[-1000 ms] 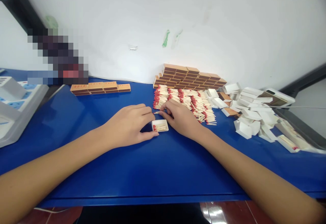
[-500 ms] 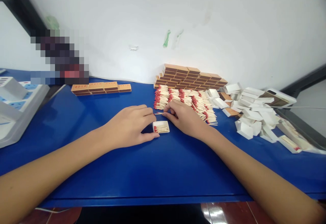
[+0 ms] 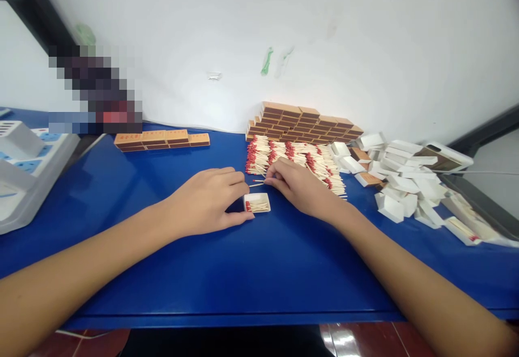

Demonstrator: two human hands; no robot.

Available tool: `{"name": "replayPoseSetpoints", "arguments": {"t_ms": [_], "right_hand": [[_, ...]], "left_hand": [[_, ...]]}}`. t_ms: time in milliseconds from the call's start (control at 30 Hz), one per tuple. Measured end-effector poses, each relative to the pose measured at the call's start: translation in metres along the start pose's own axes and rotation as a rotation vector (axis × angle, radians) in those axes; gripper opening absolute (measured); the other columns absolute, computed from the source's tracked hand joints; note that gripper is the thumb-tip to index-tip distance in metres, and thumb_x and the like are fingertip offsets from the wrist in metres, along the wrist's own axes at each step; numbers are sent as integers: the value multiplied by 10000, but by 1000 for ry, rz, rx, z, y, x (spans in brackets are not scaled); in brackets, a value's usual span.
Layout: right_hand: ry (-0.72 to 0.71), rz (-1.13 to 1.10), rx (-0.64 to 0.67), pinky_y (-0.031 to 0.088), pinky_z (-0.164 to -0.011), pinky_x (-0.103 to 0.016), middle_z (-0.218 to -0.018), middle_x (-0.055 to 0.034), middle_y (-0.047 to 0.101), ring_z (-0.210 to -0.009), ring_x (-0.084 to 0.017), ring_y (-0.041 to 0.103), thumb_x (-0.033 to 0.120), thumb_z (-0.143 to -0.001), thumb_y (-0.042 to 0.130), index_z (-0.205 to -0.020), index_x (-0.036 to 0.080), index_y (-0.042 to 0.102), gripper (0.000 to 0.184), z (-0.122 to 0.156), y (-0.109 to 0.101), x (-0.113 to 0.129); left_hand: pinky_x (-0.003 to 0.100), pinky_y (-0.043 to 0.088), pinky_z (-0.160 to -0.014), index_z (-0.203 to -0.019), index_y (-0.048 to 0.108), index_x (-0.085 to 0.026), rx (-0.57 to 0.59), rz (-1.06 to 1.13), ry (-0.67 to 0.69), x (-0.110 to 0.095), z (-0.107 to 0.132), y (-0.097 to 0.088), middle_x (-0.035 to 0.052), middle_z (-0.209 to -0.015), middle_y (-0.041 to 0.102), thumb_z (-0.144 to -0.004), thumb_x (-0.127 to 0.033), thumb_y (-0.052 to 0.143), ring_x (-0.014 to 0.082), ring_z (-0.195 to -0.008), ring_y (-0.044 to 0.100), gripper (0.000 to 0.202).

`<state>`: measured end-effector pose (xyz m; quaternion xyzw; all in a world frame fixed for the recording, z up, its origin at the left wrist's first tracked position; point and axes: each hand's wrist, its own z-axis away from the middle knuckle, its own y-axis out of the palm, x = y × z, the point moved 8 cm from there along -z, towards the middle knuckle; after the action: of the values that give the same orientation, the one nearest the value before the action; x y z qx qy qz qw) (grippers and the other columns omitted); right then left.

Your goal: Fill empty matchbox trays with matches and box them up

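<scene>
A small white matchbox tray (image 3: 257, 203) with a few red-tipped matches in it lies on the blue table (image 3: 227, 270). My left hand (image 3: 206, 200) rests beside it, thumb and fingers curled around the tray's left end. My right hand (image 3: 300, 186) sits just right of the tray, at the near edge of a large pile of loose matches (image 3: 295, 159). Its fingertips pinch a couple of matches (image 3: 256, 183) that stick out to the left, above the tray.
Stacked brown matchboxes (image 3: 302, 120) stand against the white wall behind the pile. A short row of brown matchboxes (image 3: 162, 139) lies at the back left. A heap of empty white trays (image 3: 401, 178) spreads on the right. A white power strip (image 3: 28, 167) sits at the far left.
My right hand has shifted slightly right and back toward the match pile, still pinching matches. My left hand and the tray have stayed put.
</scene>
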<state>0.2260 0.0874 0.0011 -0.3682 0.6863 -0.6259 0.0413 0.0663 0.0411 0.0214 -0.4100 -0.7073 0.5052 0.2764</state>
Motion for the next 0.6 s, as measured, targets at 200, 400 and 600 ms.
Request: {"name": "replayPoseSetpoints", "arguments": {"t_ms": [200,400,600], "right_hand": [[-46,-22,-9,431,-746,-329,-987,-52,648,-860,-207,586,215,-1061,617,-982,218,581,87,-3,9,2],[-55,-21,-11,439,-757,-331,-986,-53,640,-859,-208,588,205,-1060,607,-997,220,598,65,-5,9,5],[25,26,96,466,-772,-355,-1043,-80,657,-901,-231,626,222,-1086,537,-993,217,567,98,0,11,3]], "left_hand": [[358,516,-816,-1049,743,-156,6,10,2,0,0,2,60,-1005,729,-1032,-460,682,231,-934,689,310],[359,513,-822,-1057,744,-163,12,7,2,0,0,3,63,-1005,732,-1043,-470,662,234,-931,688,318],[356,498,-774,-1052,755,-149,5,2,-12,1,-1,1,48,-964,720,-1004,-456,728,232,-907,687,312]]}}
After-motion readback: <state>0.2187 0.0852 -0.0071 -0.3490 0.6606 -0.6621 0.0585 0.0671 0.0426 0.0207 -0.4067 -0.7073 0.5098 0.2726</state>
